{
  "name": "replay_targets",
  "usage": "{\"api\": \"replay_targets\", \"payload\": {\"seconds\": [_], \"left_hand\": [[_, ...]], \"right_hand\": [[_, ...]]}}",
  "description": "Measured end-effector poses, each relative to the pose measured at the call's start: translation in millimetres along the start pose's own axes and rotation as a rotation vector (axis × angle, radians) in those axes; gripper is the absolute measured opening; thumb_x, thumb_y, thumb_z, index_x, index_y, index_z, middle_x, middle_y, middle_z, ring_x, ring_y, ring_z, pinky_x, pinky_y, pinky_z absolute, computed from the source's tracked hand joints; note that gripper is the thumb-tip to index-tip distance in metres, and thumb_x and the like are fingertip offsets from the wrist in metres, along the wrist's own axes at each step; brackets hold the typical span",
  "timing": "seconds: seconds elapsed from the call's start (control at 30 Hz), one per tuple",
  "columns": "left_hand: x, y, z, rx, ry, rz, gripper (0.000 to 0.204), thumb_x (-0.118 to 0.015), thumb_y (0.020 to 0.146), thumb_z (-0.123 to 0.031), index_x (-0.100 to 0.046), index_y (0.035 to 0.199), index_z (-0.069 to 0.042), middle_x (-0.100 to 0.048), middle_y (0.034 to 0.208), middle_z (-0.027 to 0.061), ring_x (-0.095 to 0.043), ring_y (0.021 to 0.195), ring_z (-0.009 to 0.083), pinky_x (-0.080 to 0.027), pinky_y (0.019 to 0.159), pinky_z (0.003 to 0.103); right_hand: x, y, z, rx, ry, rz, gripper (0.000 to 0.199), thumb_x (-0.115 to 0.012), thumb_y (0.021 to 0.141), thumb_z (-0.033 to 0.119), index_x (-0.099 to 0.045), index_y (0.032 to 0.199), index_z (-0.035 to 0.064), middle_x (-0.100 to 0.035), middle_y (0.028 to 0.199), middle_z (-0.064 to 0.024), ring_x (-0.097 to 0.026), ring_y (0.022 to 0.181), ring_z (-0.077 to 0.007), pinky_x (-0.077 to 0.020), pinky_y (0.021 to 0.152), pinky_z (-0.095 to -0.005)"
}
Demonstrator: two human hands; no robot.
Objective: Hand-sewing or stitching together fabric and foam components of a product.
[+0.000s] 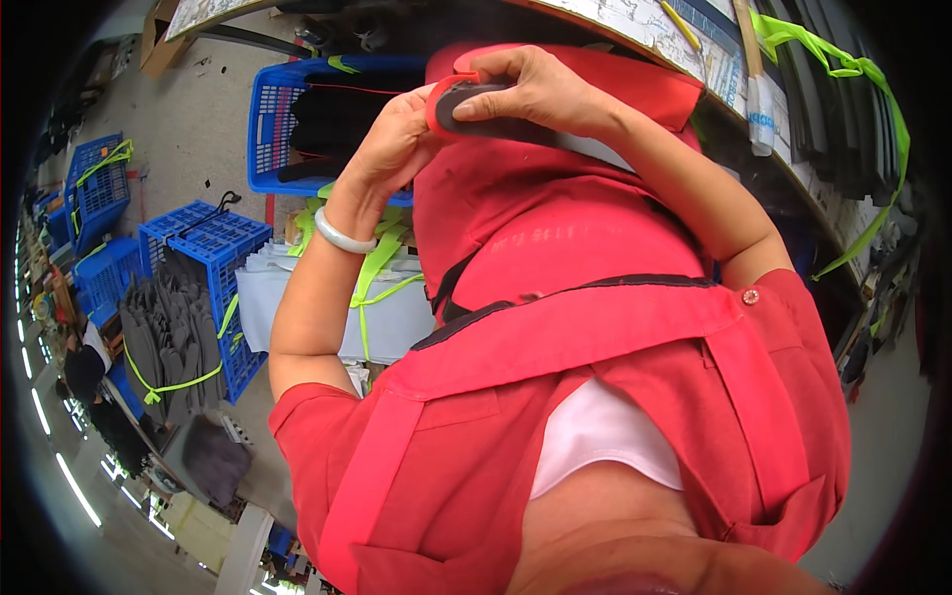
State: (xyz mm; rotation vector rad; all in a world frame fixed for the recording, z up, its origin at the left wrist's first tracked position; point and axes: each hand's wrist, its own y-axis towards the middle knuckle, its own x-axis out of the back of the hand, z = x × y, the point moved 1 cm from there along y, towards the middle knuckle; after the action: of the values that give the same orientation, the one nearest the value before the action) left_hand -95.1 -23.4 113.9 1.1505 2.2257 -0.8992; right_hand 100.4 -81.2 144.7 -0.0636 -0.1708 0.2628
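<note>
Your red apron [595, 347] fills the near view. Above it both hands meet on one dark insole-shaped piece [476, 104] with a red edge. Left hand [397, 144], pale bangle [342, 238] on the wrist, pinches its red end; right hand [531, 89] has fingers [496, 67] curled over the top. Beyond: blue crate [273, 119] of dark pieces. Farther left, blue crates [203, 238] and grey bundles tied with yellow-green strap [174, 385]. Surface [694, 45] on the right.

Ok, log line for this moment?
left hand: grips red-edged dark piece | right hand: pinches same piece | blue crates: beside
</note>
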Motion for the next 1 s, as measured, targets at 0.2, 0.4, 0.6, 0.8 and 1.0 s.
{"api": "replay_targets", "payload": {"seconds": [0.2, 0.4, 0.6, 0.8, 1.0], "left_hand": [[-6, -5, 6, 0.004, -0.058, -0.105, 0.028, -0.058, 0.092, -0.006, -0.058, 0.117, 0.005, -0.065, 0.108, 0.0101, -0.063, 0.096, 0.0145, -0.051, 0.088, 0.028], [-8, -6, 13, -0.006, -0.067, -0.063, 0.020, -0.054, 0.094, -0.005, -0.060, 0.111, 0.003, -0.066, 0.103, 0.0074, -0.064, 0.091, 0.0126, -0.053, 0.082, 0.026], [-72, -33, -7, -0.441, 0.525, -0.047, 0.009, -0.055, 0.095, -0.006, -0.057, 0.091, 0.001, -0.059, 0.079, 0.0025, -0.055, 0.068, 0.0091, -0.046, 0.065, 0.021], [10, 4, -2, -0.417, 0.431, -0.404, 0.018, -0.065, 0.088, -0.006, -0.068, 0.103, 0.004, -0.069, 0.087, 0.0073, -0.065, 0.075, 0.0112, -0.053, 0.071, 0.022], [10, 18, 12, -0.297, 0.598, -0.360, 0.016, -0.069, 0.082, -0.002, -0.069, 0.097, 0.003, -0.069, 0.084, 0.0061, -0.065, 0.076, 0.0107, -0.052, 0.071, 0.022]], "right_hand": [[0, -4, -4, -0.063, 0.058, 0.002, 0.043, -0.077, 0.081, 0.026, -0.062, 0.112, -0.0008, -0.054, 0.082, 0.0051, -0.049, 0.080, -0.0026, -0.0419, 0.071, -0.0194], [-18, -5, -5, 0.022, 0.079, -0.074, 0.033, -0.073, 0.082, 0.026, -0.065, 0.099, -0.0010, -0.060, 0.078, -0.0028, -0.053, 0.077, -0.0085, -0.0457, 0.074, -0.0252], [3, 2, -77, -0.243, -0.260, -0.391, 0.027, -0.061, 0.078, 0.019, -0.066, 0.097, -0.0004, -0.067, 0.074, -0.0126, -0.063, 0.067, -0.0161, -0.0498, 0.065, -0.0305], [-12, 9, -57, -0.014, -0.117, -0.261, 0.026, -0.064, 0.077, 0.020, -0.062, 0.092, -0.0008, -0.057, 0.067, -0.0104, -0.054, 0.063, -0.0149, -0.0454, 0.062, -0.0305], [-17, -5, -42, -0.022, -0.155, -0.215, 0.026, -0.067, 0.079, 0.023, -0.062, 0.093, 0.0017, -0.058, 0.066, -0.0112, -0.055, 0.059, -0.0210, -0.0455, 0.060, -0.0331]]}}
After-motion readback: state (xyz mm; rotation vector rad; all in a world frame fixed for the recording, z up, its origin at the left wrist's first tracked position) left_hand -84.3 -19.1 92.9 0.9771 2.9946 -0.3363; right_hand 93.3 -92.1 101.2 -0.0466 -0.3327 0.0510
